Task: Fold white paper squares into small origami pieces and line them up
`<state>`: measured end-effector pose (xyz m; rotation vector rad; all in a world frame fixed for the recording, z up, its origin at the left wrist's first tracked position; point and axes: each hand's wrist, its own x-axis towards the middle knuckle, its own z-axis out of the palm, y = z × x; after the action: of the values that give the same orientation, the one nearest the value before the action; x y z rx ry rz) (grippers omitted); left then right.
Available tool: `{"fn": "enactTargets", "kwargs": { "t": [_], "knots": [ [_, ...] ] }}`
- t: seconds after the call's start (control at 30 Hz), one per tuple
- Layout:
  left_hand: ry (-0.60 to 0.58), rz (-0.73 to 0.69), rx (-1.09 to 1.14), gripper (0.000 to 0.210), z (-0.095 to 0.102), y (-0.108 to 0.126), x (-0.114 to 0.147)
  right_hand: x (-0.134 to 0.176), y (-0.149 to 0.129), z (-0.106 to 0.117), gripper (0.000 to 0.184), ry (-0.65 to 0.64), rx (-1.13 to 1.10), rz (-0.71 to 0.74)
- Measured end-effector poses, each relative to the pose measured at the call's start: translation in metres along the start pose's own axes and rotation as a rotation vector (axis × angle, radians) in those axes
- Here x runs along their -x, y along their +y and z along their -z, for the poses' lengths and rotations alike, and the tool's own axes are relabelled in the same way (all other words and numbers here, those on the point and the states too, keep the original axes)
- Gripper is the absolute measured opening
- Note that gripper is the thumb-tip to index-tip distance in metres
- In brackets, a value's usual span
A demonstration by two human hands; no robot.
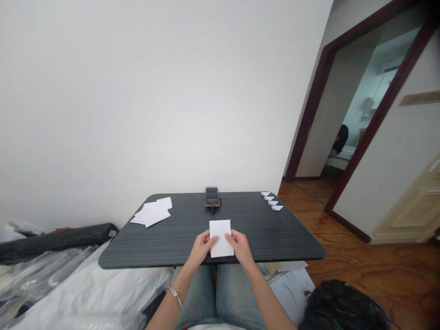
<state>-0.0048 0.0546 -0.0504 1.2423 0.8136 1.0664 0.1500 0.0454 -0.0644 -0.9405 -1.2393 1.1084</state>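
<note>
A white sheet of paper (220,231) is held up by its two sides near the front edge of the dark table. My left hand (202,246) pinches its left side, the thumb lying on the face of the paper. On the opposite side my right hand (240,245) grips it the same way, fingers behind. Loose white sheets (154,213) lie overlapping at the table's left. Along the right edge sit several small folded paper pieces (273,203) in a slanting row.
A phone (212,196) on a stand with a cable is at the back middle of the black table (261,233). Behind it rises a white wall. Plastic-wrapped bundles lie at left, a black bag (343,307) at lower right. Through the doorway a person (340,139) is partly visible.
</note>
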Motion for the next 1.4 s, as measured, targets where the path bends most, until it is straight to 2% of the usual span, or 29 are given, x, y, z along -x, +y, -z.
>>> {"fn": "enactTargets", "kwargs": {
  "t": [0.07,0.23,0.33,0.43,0.5,0.57,0.63,0.77,0.83,0.93,1.1,1.23,1.4],
  "knots": [
    [-0.003,0.000,0.006,0.036,-0.001,-0.001,0.001,0.000,0.001,-0.001,0.035,0.011,0.032,0.040],
    [0.111,-0.005,0.106,0.037,0.003,0.003,0.006,0.003,-0.005,0.006,0.028,0.136,-0.057,0.128],
    [0.091,0.007,0.105,0.037,0.004,0.004,0.007,0.006,-0.006,0.008,0.026,0.073,-0.036,0.132],
    [0.028,0.024,0.085,0.038,0.003,0.003,0.007,0.009,-0.007,0.006,0.020,-0.046,0.046,0.143],
    [-0.015,0.036,0.068,0.038,0.002,0.003,0.008,0.009,-0.008,0.005,0.019,-0.078,0.072,0.154],
    [-0.025,0.038,0.044,0.038,0.002,0.004,0.008,0.009,-0.007,0.005,0.018,-0.080,0.075,0.153],
    [0.016,0.011,0.046,0.040,0.002,0.005,0.009,0.008,-0.005,0.006,0.016,-0.058,0.063,0.140],
    [0.087,-0.125,0.115,0.053,0.004,0.006,0.009,0.007,-0.001,0.008,0.016,0.010,0.018,0.103],
    [0.053,-0.172,0.091,0.048,0.005,0.006,0.009,0.007,0.000,0.009,0.015,0.012,0.002,0.098],
    [-0.009,-0.190,-0.007,0.028,0.006,0.005,0.008,0.007,-0.002,0.008,0.014,-0.016,-0.012,0.094],
    [-0.016,-0.198,-0.125,0.013,0.005,0.005,0.008,0.007,-0.004,0.007,0.012,-0.091,-0.039,0.075],
    [0.018,-0.211,-0.187,0.010,0.002,0.008,0.009,0.007,-0.004,0.007,0.009,-0.095,0.009,0.105],
    [0.026,-0.177,-0.191,0.020,-0.001,0.010,0.012,0.008,-0.007,0.007,0.023,-0.076,0.075,0.067]
  ]
}}
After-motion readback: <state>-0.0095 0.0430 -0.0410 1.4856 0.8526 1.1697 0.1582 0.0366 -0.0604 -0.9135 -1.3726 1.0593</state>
